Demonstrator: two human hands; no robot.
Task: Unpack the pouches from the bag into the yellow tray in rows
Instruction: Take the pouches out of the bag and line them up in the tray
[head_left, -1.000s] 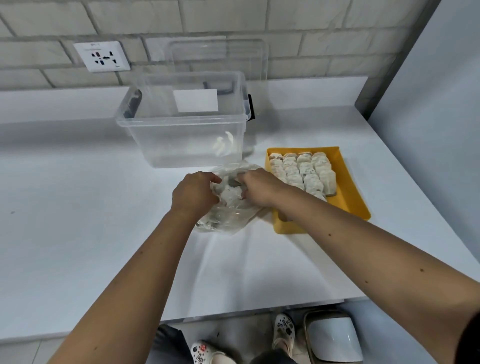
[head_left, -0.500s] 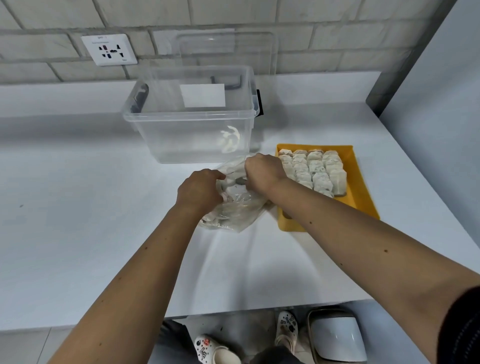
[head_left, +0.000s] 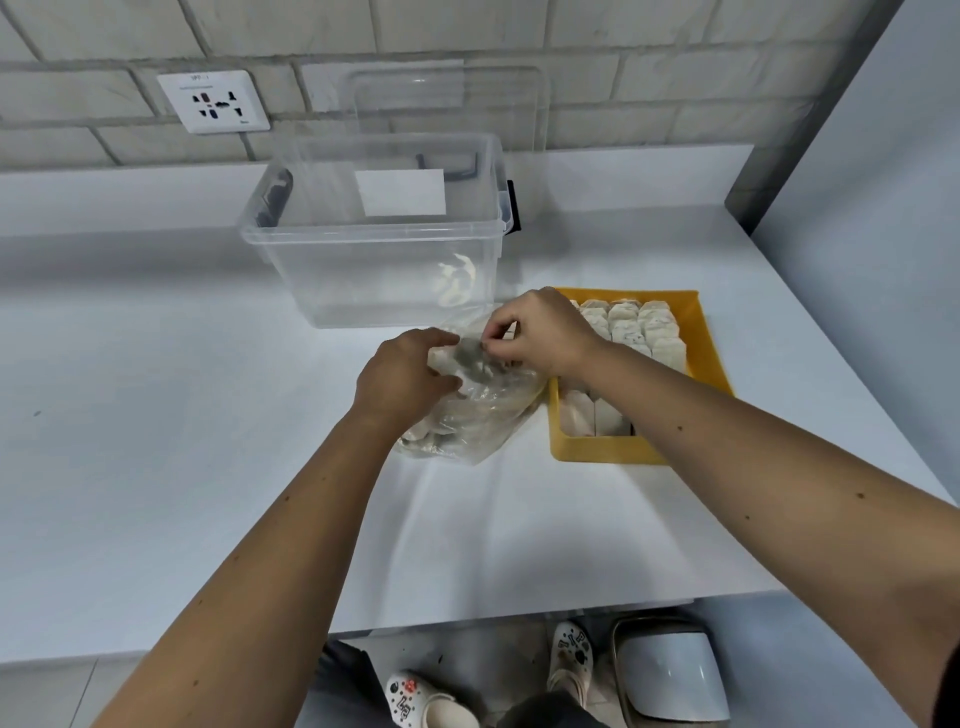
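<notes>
A clear plastic bag (head_left: 475, 415) with several pale pouches inside lies on the white table, just left of the yellow tray (head_left: 602, 451). My left hand (head_left: 402, 376) grips the bag's top edge. My right hand (head_left: 540, 332) pinches the bag's opening from the other side, hovering over the tray's left rim. Rows of pale pouches (head_left: 639, 325) fill the far part of the tray, and two more pouches (head_left: 592, 418) lie near its front wall. My right forearm hides the tray's middle.
A clear, lidless storage box (head_left: 374, 234) stands behind the bag, its lid (head_left: 519, 104) leaning on the brick wall. A wall socket (head_left: 213, 101) is at upper left. A grey partition (head_left: 883, 208) bounds the right. Below the table edge are shoes and a white bin (head_left: 670, 670).
My right hand has lifted out of the bag's mouth and now pinches its edge higher up. My left hand has shifted slightly on the bag's top. The view has moved a little.
</notes>
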